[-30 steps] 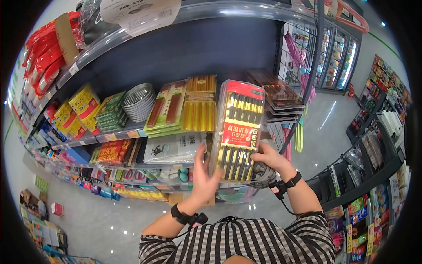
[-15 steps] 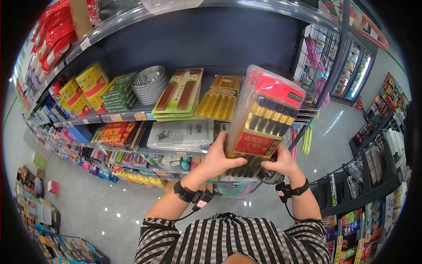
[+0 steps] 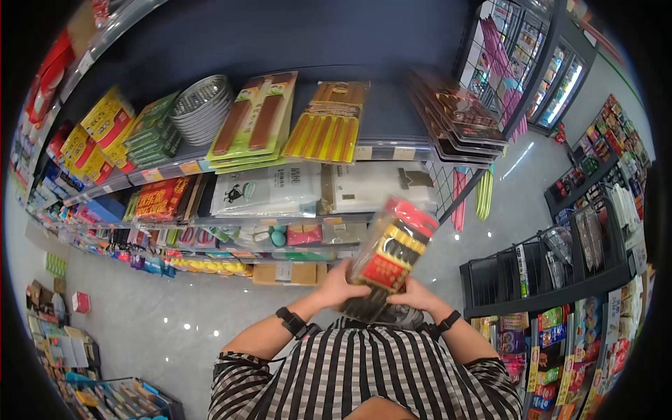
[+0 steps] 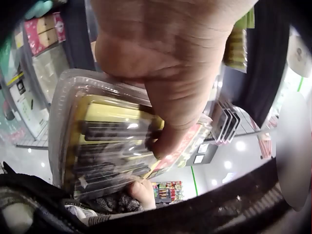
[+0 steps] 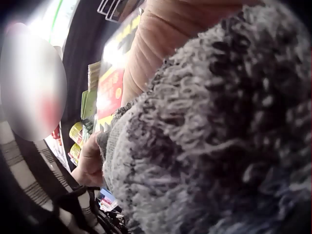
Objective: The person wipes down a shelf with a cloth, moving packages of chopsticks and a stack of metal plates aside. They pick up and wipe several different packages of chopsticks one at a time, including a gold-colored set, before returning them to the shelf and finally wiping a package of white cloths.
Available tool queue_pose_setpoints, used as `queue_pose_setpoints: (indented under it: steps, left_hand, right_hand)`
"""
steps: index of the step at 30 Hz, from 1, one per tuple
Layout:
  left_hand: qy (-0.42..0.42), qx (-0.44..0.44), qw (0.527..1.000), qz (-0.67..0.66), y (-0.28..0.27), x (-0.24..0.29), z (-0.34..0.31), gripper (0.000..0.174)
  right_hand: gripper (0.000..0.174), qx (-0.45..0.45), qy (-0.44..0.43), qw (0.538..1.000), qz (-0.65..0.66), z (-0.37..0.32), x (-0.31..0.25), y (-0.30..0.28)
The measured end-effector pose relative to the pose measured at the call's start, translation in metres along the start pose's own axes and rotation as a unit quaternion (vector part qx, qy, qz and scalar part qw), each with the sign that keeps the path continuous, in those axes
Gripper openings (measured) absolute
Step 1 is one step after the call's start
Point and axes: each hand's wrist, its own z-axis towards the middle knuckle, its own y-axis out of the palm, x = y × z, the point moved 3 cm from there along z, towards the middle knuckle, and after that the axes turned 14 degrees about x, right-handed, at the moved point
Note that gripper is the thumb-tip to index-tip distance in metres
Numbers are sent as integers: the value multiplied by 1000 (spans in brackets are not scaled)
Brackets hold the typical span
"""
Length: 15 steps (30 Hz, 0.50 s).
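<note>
Both hands hold a stack of clear plastic packs of black-and-gold chopsticks with red labels, low in front of the chest in the head view. Its red top leans away to the right. My left hand grips the left edge, its thumb lying over the front, as the left wrist view also shows. From the other side, my right hand grips the lower right edge with its thumb on the front. A fuzzy grey looped cloth fills much of the right wrist view, right at that hand.
Ahead, a shelf carries brown chopstick packs, yellow chopstick packs, stacked metal bowls and dark flat packs at its right end. White bagged goods lie one level down. A black rack stands to the right.
The chopstick packs have come down and back from before the shelf to the chest, and their top now tilts right. Both hands moved with them. The head view has shifted, uncovering the shelf's right end.
</note>
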Motion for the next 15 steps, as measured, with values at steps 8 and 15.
queue_pose_setpoints:
  steps: [8,15]
  left_hand:
    - [-202,63,923,-320,-22,15,97,58]
    - [54,222,923,309,-27,13,136,60]
  right_hand:
    - [56,174,-89,981,20,69,-41,-47]
    - [33,291,5,953,80,59,13,-70]
